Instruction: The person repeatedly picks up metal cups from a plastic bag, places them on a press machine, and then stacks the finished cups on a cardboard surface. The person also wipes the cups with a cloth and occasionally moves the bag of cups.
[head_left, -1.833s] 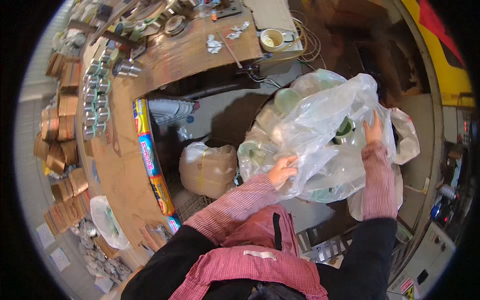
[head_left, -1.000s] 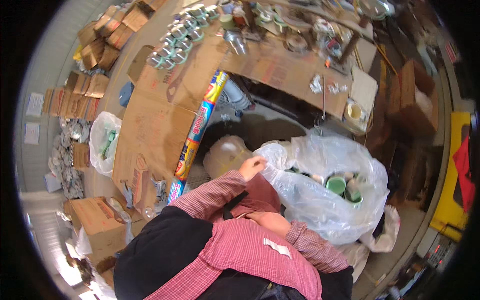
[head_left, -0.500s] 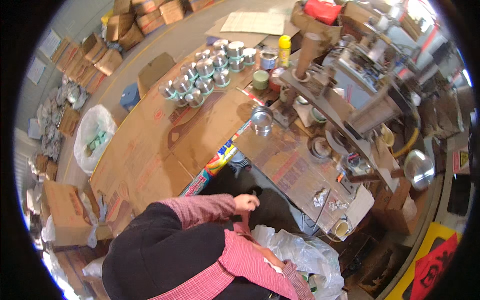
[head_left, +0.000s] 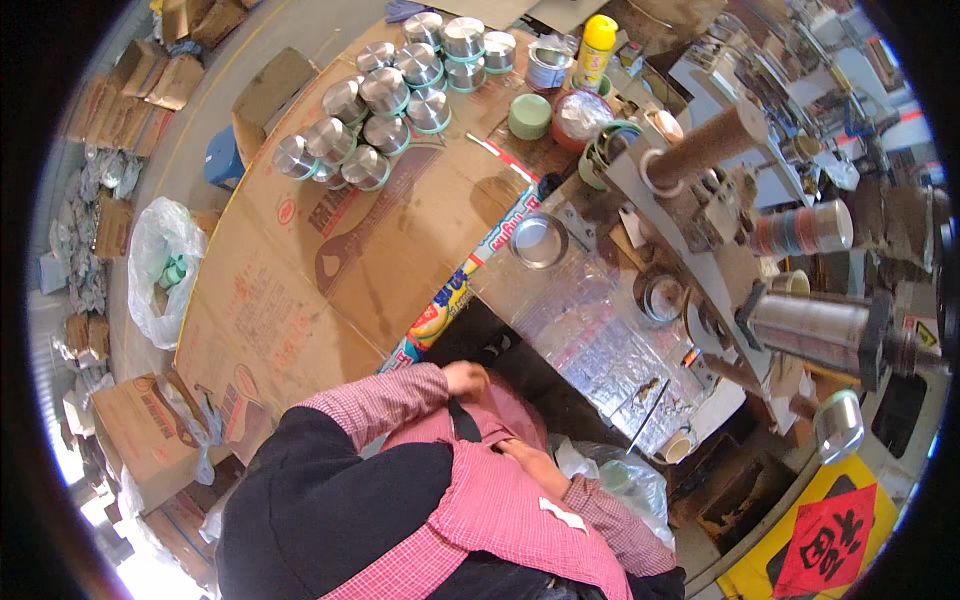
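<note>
My left hand is over my lap, above the pink checked apron. It looks curled and is slightly blurred, with a dark strap just below it. My right hand lies against the apron at my waist, its fingertips hidden in a fold of the cloth. Whether either hand holds anything does not show. On the foil-covered bench ahead of my hands sits a round metal cup, beside a press-like machine.
Several silver cups with green rims stand grouped on the cardboard-covered table. A yellow spray can and a green round container stand behind. Clear plastic bags lie to my right; a cardboard box is at left.
My right hand has come back from beside the plastic bag to my waist. The left hand has drawn in toward my lap. The whole view has shifted and tilted.
</note>
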